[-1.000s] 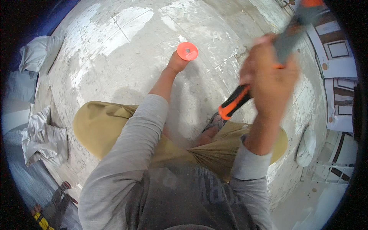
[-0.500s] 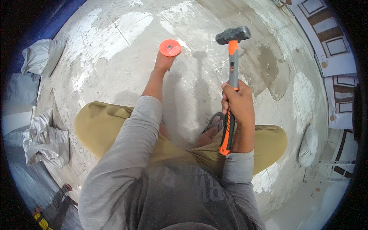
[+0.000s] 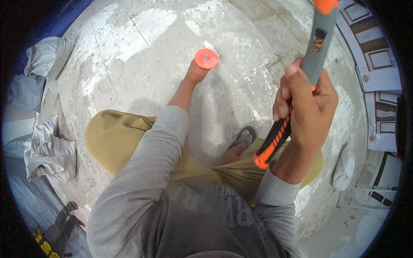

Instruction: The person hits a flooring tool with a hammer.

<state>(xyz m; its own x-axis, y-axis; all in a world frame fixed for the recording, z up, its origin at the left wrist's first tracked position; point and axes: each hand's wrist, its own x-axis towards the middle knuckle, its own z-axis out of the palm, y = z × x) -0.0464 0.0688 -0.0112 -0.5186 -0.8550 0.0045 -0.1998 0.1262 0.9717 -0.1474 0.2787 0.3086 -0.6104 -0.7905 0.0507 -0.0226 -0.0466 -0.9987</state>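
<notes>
My left hand (image 3: 197, 74) is wrapped round a chisel below its round orange guard (image 3: 203, 63). The metal striking end (image 3: 206, 58) shows at the guard's centre; the shank and blade are hidden beneath the guard and the hand. To the right, my right hand (image 3: 310, 103) grips the grey, black and orange handle of a sledgehammer (image 3: 316, 64), raised high and tilted up to the right. The hammer's head lies beyond the top edge of the picture. Under the left hand spreads a grey tiled floor (image 3: 172, 56) with white, scraped patches.
My bent legs (image 3: 116, 133) and sandalled right foot (image 3: 245, 137) flank the work spot. Crumpled white sacks (image 3: 49, 148) lie at left, a white bundle (image 3: 344, 167) at right. Boxes with panel pictures (image 3: 380, 116) line the right side. Another person (image 3: 60, 228) is at lower left.
My right hand has lifted the sledgehammer up and to the right, so its head has left the picture. My left hand with the chisel has shifted slightly right and nearer.
</notes>
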